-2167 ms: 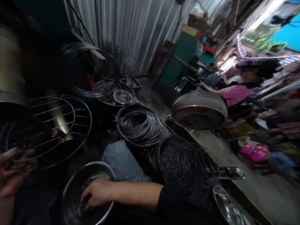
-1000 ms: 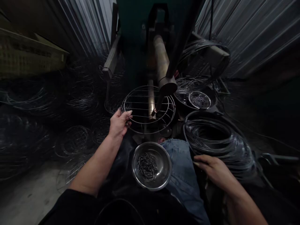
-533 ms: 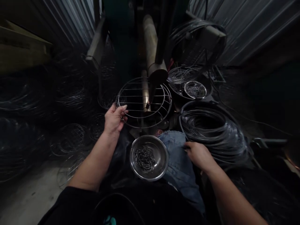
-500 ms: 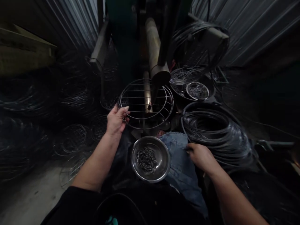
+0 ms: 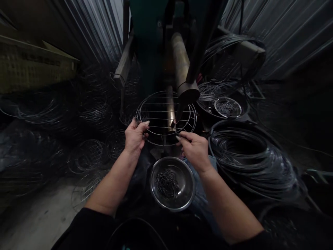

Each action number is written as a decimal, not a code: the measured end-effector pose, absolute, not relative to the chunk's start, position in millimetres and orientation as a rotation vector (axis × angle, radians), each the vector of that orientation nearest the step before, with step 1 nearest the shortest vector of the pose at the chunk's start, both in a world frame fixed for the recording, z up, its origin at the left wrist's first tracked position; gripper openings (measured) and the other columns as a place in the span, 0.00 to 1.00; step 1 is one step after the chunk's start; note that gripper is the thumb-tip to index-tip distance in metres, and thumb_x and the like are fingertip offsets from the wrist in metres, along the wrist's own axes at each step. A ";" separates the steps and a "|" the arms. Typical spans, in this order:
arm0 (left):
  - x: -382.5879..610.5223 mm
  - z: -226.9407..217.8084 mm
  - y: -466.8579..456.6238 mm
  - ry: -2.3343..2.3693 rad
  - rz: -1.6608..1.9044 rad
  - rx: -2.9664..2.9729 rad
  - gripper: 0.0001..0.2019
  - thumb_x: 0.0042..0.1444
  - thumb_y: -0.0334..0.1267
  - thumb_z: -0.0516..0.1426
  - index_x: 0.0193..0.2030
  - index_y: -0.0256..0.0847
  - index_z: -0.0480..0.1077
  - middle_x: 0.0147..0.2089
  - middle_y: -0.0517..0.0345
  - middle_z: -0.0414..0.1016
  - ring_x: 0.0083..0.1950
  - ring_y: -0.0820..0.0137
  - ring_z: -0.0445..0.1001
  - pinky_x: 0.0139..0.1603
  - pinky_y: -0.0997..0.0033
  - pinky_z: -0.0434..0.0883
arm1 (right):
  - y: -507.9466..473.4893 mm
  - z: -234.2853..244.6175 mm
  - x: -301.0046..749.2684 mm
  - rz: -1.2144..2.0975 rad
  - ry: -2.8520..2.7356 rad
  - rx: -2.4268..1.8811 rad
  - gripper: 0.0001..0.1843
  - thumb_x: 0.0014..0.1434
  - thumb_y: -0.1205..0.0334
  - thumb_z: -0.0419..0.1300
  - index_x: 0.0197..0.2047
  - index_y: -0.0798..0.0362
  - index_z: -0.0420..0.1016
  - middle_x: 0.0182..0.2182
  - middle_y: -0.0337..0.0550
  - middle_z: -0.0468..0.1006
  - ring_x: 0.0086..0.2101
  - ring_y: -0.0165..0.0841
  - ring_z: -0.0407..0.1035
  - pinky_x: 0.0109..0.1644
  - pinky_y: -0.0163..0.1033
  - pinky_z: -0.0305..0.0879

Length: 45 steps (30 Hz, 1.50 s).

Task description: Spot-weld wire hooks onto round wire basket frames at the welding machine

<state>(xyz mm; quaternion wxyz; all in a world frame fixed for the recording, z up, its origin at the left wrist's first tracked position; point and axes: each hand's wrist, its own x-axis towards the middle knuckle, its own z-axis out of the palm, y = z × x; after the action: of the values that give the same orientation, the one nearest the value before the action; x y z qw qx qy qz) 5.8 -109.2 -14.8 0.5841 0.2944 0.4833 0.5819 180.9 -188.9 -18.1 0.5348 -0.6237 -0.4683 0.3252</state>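
My left hand grips the left edge of a round wire rack, thumb on top of its rim. The rack has two rings with parallel wires across it, and lies around the machine's lower metal post. At the front right of the rim is my right hand, its thumb and forefinger pinched together. Whatever lies between those fingertips is too small and dark to make out. Below the hands, a steel bowl holds a tangle of short bent wire pieces.
Above the rack juts the machine's thick upper cylinder. To the right lie a big wire coil and a small bowl of wire bits. Several wire racks are piled at left, near a yellow crate.
My right hand has come from beside my jeans up and left to the rack's front rim. My left hand keeps its hold on the rack. The view has shifted slightly.
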 end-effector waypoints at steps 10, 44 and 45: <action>8.4 -14.4 -95.7 1.117 1.352 0.677 0.23 0.32 0.36 0.69 0.36 0.40 0.66 0.30 0.65 0.65 0.27 0.76 0.70 0.16 0.81 0.56 | -185.5 -14.8 167.8 0.825 -0.828 -1.431 0.15 0.49 0.57 0.65 0.36 0.60 0.79 0.24 0.44 0.78 0.21 0.32 0.72 0.19 0.33 0.67; 10.9 -7.6 -67.3 1.214 1.220 0.637 0.22 0.31 0.35 0.67 0.36 0.39 0.68 0.33 0.58 0.72 0.25 0.71 0.72 0.15 0.80 0.54 | -176.0 -35.3 171.2 0.672 -0.982 -1.432 0.12 0.53 0.58 0.63 0.38 0.56 0.79 0.28 0.42 0.79 0.25 0.32 0.74 0.26 0.33 0.69; 11.1 -7.2 -67.3 1.215 1.219 0.633 0.22 0.31 0.35 0.67 0.37 0.39 0.68 0.33 0.58 0.72 0.25 0.71 0.72 0.15 0.80 0.54 | -175.3 -37.1 170.6 0.661 -0.982 -1.427 0.11 0.53 0.58 0.63 0.37 0.56 0.79 0.29 0.42 0.79 0.25 0.32 0.74 0.27 0.33 0.69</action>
<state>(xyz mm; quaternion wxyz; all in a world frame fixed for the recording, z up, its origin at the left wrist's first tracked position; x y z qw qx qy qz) 11.1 -67.3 -7.2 0.6082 0.2738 0.5259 0.5278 170.6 -175.3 -37.1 0.6000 -0.6157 -0.4236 0.2852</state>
